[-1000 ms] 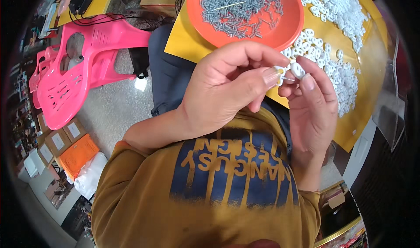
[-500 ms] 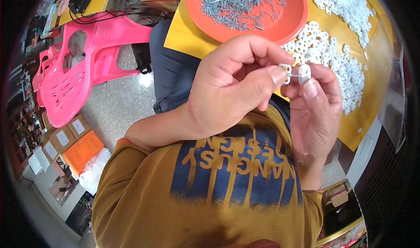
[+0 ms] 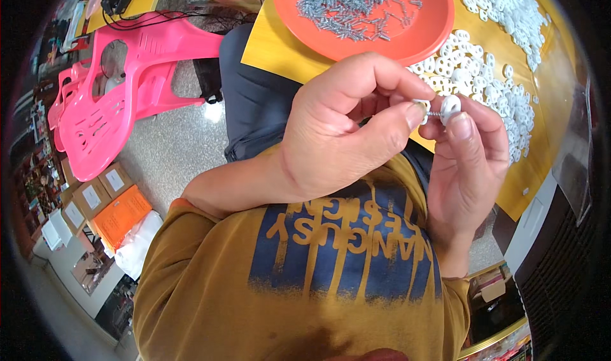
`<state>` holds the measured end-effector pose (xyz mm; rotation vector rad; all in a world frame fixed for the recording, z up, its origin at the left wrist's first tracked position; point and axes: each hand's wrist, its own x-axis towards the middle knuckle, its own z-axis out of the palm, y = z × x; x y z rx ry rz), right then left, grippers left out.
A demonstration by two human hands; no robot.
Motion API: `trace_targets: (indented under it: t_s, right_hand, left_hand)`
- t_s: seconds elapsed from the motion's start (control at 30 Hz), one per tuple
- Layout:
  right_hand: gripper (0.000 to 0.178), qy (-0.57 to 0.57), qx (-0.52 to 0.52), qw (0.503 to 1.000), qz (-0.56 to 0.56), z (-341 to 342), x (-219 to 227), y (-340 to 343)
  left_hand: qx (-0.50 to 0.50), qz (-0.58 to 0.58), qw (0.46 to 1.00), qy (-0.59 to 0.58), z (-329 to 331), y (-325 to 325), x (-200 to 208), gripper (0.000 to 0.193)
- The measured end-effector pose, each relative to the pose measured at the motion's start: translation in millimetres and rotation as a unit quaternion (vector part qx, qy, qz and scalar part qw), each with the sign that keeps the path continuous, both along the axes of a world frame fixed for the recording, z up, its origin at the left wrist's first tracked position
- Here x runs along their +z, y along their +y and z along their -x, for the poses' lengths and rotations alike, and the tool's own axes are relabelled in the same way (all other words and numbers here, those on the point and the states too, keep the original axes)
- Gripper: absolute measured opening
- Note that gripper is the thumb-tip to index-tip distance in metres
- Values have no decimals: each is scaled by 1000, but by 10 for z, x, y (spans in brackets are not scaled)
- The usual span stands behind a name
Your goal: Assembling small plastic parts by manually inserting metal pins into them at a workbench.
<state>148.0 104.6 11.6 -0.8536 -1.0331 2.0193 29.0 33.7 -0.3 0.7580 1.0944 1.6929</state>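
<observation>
My left hand (image 3: pixel 353 125) is closed in a pinch on a small white plastic piece (image 3: pixel 424 111), mostly covered by the thumb and forefinger. Opposite it, my right hand (image 3: pixel 468 163) grips a second white plastic piece (image 3: pixel 450 107), rounded with holes, between thumb and fingers. A thin grey screw (image 3: pixel 435 114) bridges the short gap between the two pieces. How deep its ends sit in them is hidden. Just beyond my hands lie loose white plastic pieces (image 3: pixel 468 68) and an orange-red plate (image 3: pixel 414 46) with a heap of grey screws (image 3: pixel 344 17).
The yellow table (image 3: pixel 280 52) also carries a larger white heap (image 3: pixel 509 11) at the far right. A pink plastic chair (image 3: pixel 105 132) stands on the left. Cardboard boxes (image 3: pixel 92 198) and an orange packet (image 3: pixel 121 216) are lower left. A thin light stick rests on the screws.
Both hands have shifted slightly to the right in the picture, still pinching the two white pieces with the screw between them. The plate and table have also shifted a little in view.
</observation>
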Motion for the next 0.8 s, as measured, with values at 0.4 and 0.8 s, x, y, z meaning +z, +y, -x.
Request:
trace_targets:
  t_s: [0.4,0.8]
  right_hand:
    - [14,-57,-38,992,-103,14,13,-53]
    - [14,-72,-42,989,-126,-1,11,-54]
  left_hand:
    - [10,3,1000,20,-15,-2,3,14]
    - [5,7,1000,7,-29,11,7,14]
